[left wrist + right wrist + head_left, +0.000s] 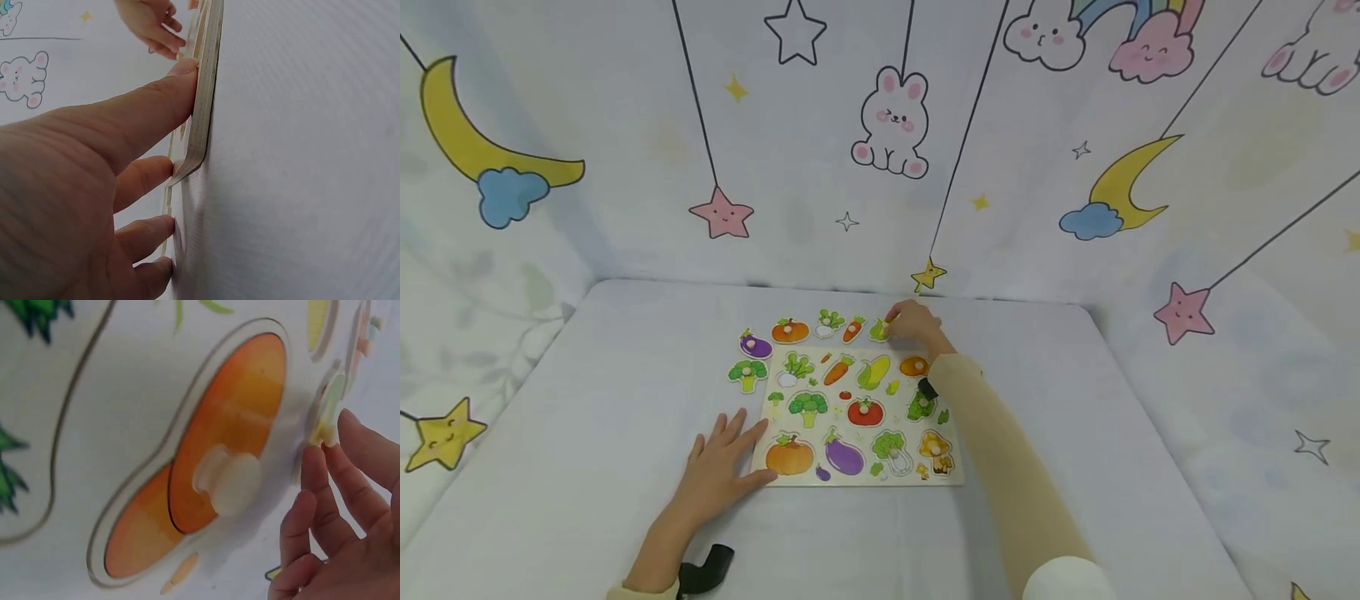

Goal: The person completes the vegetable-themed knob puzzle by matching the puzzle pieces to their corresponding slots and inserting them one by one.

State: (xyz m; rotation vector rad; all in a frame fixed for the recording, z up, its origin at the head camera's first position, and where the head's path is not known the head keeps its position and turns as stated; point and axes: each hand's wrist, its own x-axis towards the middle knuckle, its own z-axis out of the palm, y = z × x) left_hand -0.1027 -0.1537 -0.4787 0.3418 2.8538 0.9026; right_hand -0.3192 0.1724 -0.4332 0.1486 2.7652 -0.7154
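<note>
Right hand (916, 323): the grip, thumb opposed to fingers, pinches the knob of a green-and-yellow vegetable piece (878, 331) just beyond the far edge of the puzzle board (895, 417); whether the piece is raised cannot be told. To its left follow loose pieces: carrot (853, 331), white radish (829, 323), pumpkin (790, 332), then eggplant (756, 344) and broccoli (748, 375) beside the board's far left corner. Near the right wrist, an orange piece (234, 406) with a pale knob sits in the board. Left hand (722, 458): grip spread, thumb and forefinger touching the board's left side. Beneath all, a white-covered bench (587, 433); behind, a wall (820, 125) printed with rabbits, stars and moons.
</note>
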